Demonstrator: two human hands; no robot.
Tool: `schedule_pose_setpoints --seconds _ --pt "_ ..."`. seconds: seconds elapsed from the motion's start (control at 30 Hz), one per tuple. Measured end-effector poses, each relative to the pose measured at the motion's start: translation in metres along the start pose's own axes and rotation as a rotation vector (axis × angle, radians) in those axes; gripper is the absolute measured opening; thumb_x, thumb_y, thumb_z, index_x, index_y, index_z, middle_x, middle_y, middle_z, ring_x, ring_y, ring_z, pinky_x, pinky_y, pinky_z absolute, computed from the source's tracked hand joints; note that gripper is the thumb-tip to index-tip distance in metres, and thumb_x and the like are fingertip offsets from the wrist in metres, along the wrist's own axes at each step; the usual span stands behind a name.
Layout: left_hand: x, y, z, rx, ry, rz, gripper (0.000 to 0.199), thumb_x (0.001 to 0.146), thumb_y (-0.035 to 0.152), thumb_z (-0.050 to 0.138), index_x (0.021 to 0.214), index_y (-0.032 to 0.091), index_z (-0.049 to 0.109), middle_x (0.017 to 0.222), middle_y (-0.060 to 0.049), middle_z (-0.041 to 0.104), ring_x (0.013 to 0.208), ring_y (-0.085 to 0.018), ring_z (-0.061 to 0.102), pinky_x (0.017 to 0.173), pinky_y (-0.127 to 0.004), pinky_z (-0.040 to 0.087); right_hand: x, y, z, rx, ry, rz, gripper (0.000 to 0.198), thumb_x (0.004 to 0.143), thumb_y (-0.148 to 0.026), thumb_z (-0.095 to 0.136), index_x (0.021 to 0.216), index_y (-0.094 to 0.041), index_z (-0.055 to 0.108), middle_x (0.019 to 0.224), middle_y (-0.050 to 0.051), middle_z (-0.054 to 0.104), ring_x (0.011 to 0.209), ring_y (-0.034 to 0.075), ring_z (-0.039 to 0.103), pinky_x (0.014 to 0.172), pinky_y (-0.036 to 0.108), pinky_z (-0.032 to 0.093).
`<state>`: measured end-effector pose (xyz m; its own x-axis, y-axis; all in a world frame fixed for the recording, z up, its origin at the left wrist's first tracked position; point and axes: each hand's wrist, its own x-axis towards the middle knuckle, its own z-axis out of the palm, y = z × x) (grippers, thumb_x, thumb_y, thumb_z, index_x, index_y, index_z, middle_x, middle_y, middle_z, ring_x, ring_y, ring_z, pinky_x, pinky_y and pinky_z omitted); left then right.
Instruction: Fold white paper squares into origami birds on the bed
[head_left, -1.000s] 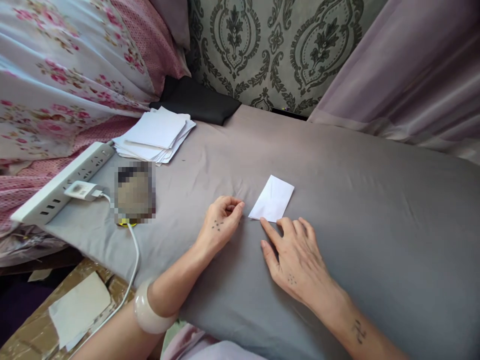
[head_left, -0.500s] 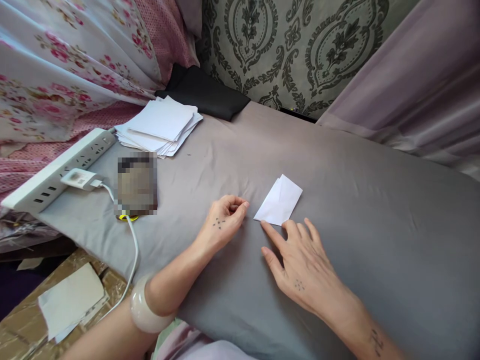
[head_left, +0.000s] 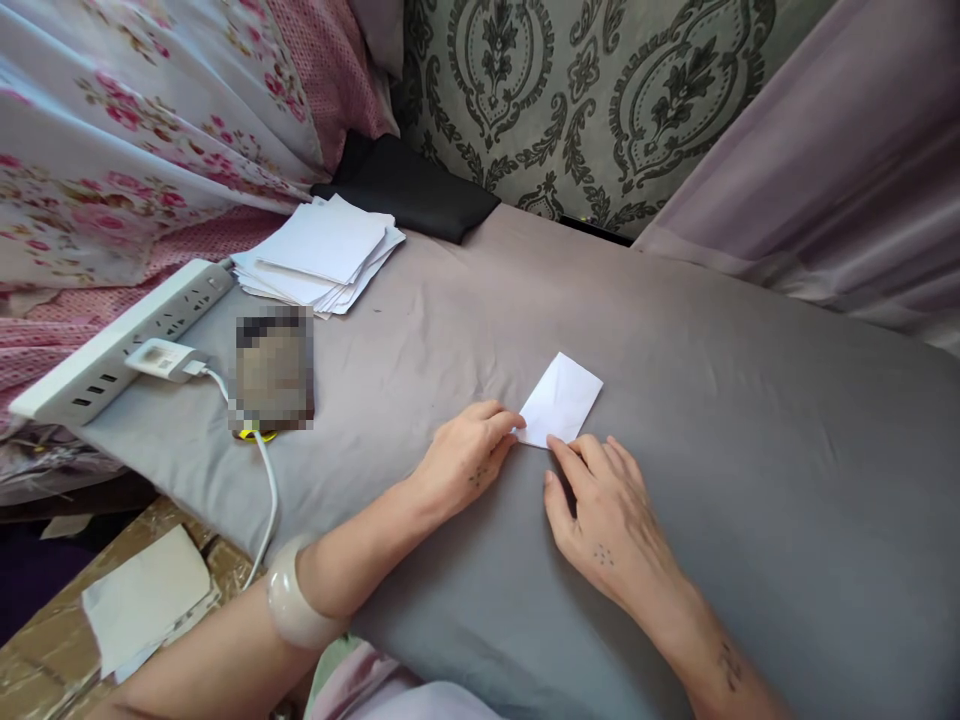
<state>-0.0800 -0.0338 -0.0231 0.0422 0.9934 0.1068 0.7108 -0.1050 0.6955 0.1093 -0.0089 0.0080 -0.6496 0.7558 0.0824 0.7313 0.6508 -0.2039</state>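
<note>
A folded white sheet of paper (head_left: pixel 564 392) lies on the grey cloth surface in front of me. My left hand (head_left: pixel 469 450) pinches its near left corner between thumb and fingers. My right hand (head_left: pixel 604 510) rests at the paper's near edge; the index fingertip touches that edge, and the thumb is held apart from the fingers. A pale bangle (head_left: pixel 292 595) circles my left forearm.
A stack of white paper (head_left: pixel 322 250) lies at the back left, beside a folded black cloth (head_left: pixel 412 185). A white power strip (head_left: pixel 127 340) with a plugged charger (head_left: pixel 166 358) and cable runs along the left edge. Below stands a cardboard box (head_left: pixel 45 640) bearing more paper.
My left hand has moved right and taken hold of the paper's left corner. My right index finger has shifted right along the near edge. The paper's upper flap now lies more even.
</note>
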Motion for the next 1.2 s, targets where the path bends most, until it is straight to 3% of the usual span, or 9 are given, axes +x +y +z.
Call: schedule_pose_setpoints --seconds 0.23,0.33,0.6,0.8,0.9,1.07,1.2 --pt "0.002 0.007 -0.003 0.075 0.044 0.095 0.029 0.098 0.025 0.036 0.105 0.021 0.064 0.099 -0.008 0.065 0.091 -0.018 0.060 0.078 -0.029 0.048 -0.007 0.000 0.001 0.017 0.014 0.004 0.040 0.092 -0.023 0.043 0.127 -0.010 0.057 0.097 0.010 0.061 0.093 0.024 0.056 0.106 0.050 0.032" --pt "0.003 0.009 -0.002 0.000 0.063 0.101 0.027 0.097 0.025 0.038 0.104 0.021 0.064 0.098 -0.007 0.067 0.091 -0.018 0.061 0.080 -0.030 0.049 -0.009 -0.001 0.000 0.012 0.013 0.005 0.041 0.092 -0.022 0.043 0.129 -0.010 0.056 0.099 0.010 0.061 0.095 0.024 0.055 0.107 0.050 0.031" --pt "0.005 0.017 -0.007 -0.235 0.017 -0.155 0.027 0.083 0.019 0.052 0.107 0.019 0.064 0.081 -0.001 0.066 0.061 -0.011 0.056 0.060 -0.023 0.046 -0.010 -0.004 -0.001 -0.007 -0.004 0.001 0.042 0.091 -0.022 0.045 0.130 -0.012 0.056 0.100 0.010 0.061 0.096 0.025 0.055 0.106 0.052 0.032" --pt "0.008 0.015 -0.006 -0.287 0.007 -0.226 0.024 0.087 0.032 0.052 0.102 0.019 0.065 0.073 0.000 0.062 0.063 -0.012 0.055 0.059 -0.023 0.044 -0.009 -0.006 -0.002 -0.018 -0.022 0.008 0.042 0.091 -0.024 0.045 0.130 -0.014 0.056 0.101 0.011 0.060 0.096 0.026 0.054 0.106 0.052 0.031" --pt "0.008 0.012 -0.007 -0.270 -0.007 -0.173 0.023 0.088 0.025 0.050 0.104 0.019 0.066 0.078 -0.001 0.063 0.067 -0.012 0.057 0.063 -0.023 0.045 -0.008 -0.007 -0.003 -0.021 -0.028 0.016 0.042 0.091 -0.025 0.045 0.131 -0.015 0.057 0.101 0.010 0.060 0.096 0.026 0.054 0.106 0.052 0.031" --pt "0.005 0.005 -0.008 -0.151 -0.083 0.036 0.028 0.085 0.012 0.048 0.106 0.021 0.066 0.099 -0.005 0.063 0.077 -0.012 0.059 0.069 -0.023 0.048 -0.009 -0.007 -0.003 -0.022 -0.031 0.018 0.043 0.092 -0.026 0.043 0.132 -0.016 0.055 0.101 0.010 0.060 0.097 0.025 0.053 0.106 0.052 0.030" --pt "0.004 -0.003 -0.002 -0.017 -0.013 0.152 0.023 0.090 0.014 0.049 0.105 0.021 0.064 0.101 -0.006 0.063 0.086 -0.015 0.060 0.071 -0.025 0.049 -0.008 -0.007 -0.003 -0.024 -0.033 0.022 0.043 0.092 -0.026 0.043 0.131 -0.016 0.056 0.100 0.010 0.060 0.097 0.025 0.054 0.106 0.052 0.031"
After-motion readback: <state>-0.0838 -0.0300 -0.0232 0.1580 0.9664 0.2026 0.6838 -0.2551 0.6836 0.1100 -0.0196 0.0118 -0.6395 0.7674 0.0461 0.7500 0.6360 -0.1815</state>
